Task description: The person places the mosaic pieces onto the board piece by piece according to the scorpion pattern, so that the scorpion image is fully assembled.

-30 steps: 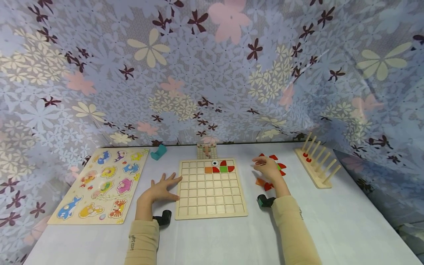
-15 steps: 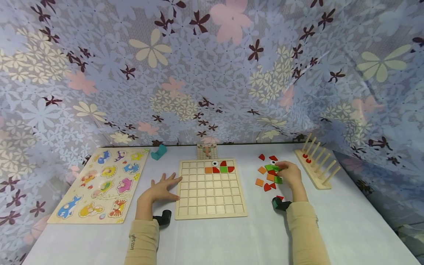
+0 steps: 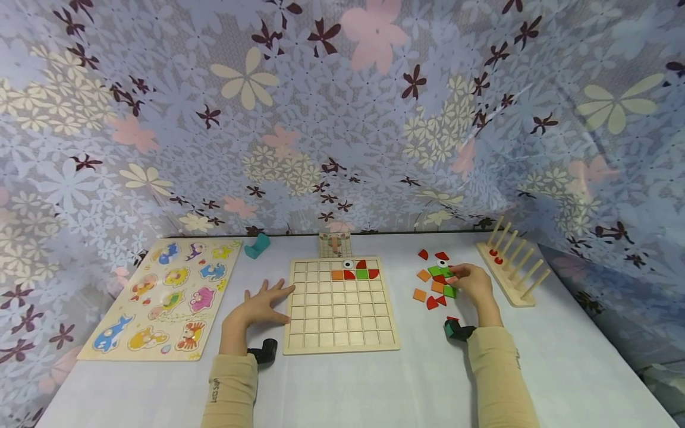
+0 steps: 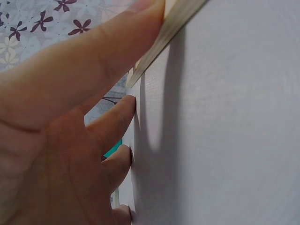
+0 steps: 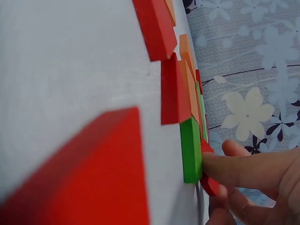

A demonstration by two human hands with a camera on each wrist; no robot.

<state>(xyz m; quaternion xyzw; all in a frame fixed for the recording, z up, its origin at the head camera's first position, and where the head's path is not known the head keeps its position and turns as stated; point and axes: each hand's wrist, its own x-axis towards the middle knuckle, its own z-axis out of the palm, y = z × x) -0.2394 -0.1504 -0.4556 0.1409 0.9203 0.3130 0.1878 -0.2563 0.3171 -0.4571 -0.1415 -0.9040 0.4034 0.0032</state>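
My left hand (image 3: 261,307) lies with fingers spread at the left edge of a square wooden grid board (image 3: 339,310). Its thumb (image 4: 108,51) and a fingertip touch that edge. Several red, green and orange tiles and an eye tile (image 3: 347,264) sit in the board's top rows. To the right of the board, my right hand (image 3: 474,286) is at the right side of a loose group of tiles. Thumb and fingers pinch a red tile (image 5: 210,185) just beside a green square tile (image 5: 191,152). Part of that red tile is hidden by the thumb.
Loose orange tiles (image 3: 420,295) and red tiles (image 3: 431,302) lie right of the board. A pattern card (image 3: 335,244) stands behind it. At the left is an animal puzzle board (image 3: 160,321), with a teal block (image 3: 257,245) nearby. A wooden peg rack (image 3: 505,273) stands far right.
My right hand has moved from above the loose tiles to their right side, uncovering them, and now pinches a red tile there. The left hand stays at the board's edge.
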